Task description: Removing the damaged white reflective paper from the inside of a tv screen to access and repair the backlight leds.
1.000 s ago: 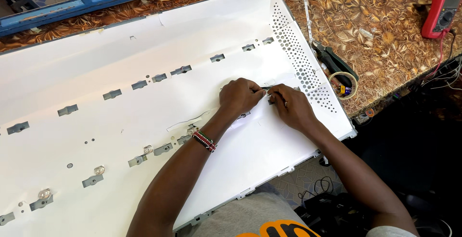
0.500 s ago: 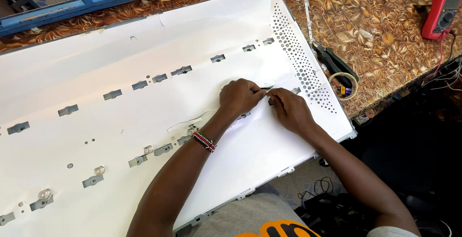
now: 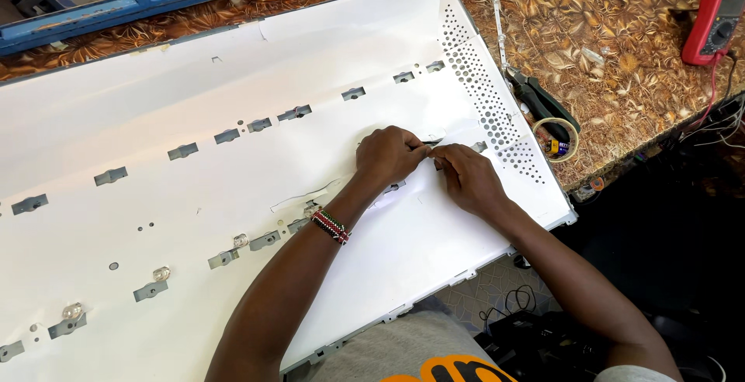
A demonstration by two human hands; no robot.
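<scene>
Two hands (image 3: pixel 431 168), one panel (image 3: pixel 194 102), one multimeter (image 3: pixel 714 19)

A large white backlight panel (image 3: pixel 233 164) lies flat on the table, tilted so that its long edge runs from lower left to upper right. Its surface is a white reflective sheet with two rows of small rectangular cut-outs, grey metal showing through them. A few clear round lenses (image 3: pixel 161 273) sit along the lower row near the left end. The right end carries a band of small round perforations (image 3: pixel 485 91). Near that end, between the two rows, a thin dark strip (image 3: pixel 431 142) is pinched just above the sheet, short and narrow; its exact form is too small to tell. The sheet around it is slightly lifted and creased.
</scene>
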